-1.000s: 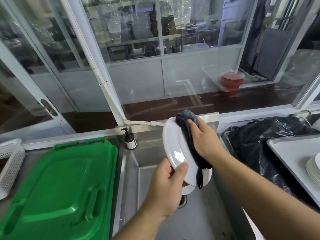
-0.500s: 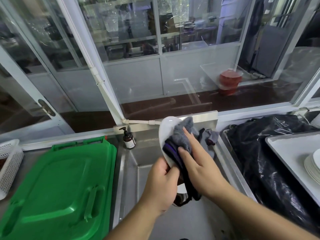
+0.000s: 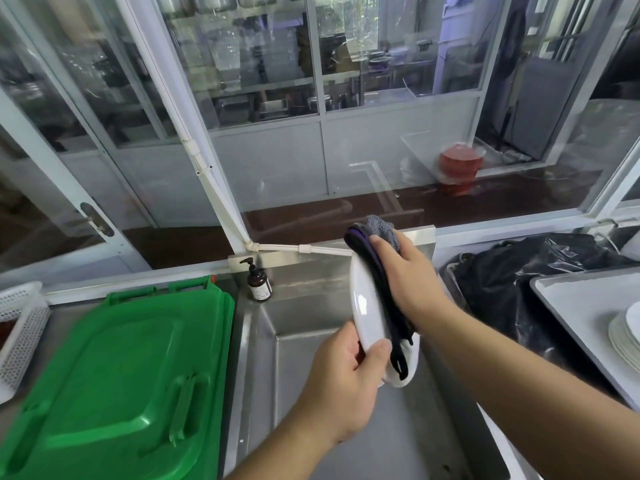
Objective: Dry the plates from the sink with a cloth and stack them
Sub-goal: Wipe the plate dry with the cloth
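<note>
A white plate [image 3: 366,306] stands nearly on edge above the steel sink [image 3: 311,341]. My left hand [image 3: 341,382] grips its lower rim, thumb on the near face. My right hand [image 3: 408,275] presses a grey and dark purple cloth [image 3: 375,237] against the plate's far face and over its top edge. A strip of the cloth hangs down past the lower rim. A stack of white plates [image 3: 627,336] sits on a grey tray [image 3: 581,306] at the far right.
A green plastic lid [image 3: 114,375] lies on the counter left of the sink. A brown pump bottle [image 3: 258,282] stands at the sink's back corner. A white perforated basket [image 3: 20,327] is at the far left. A black plastic bag [image 3: 519,282] fills the bin right of the sink.
The plate has turned more edge-on. My right hand slid the cloth from the plate's middle up to its top edge. The left hand kept its hold on the lower rim.
</note>
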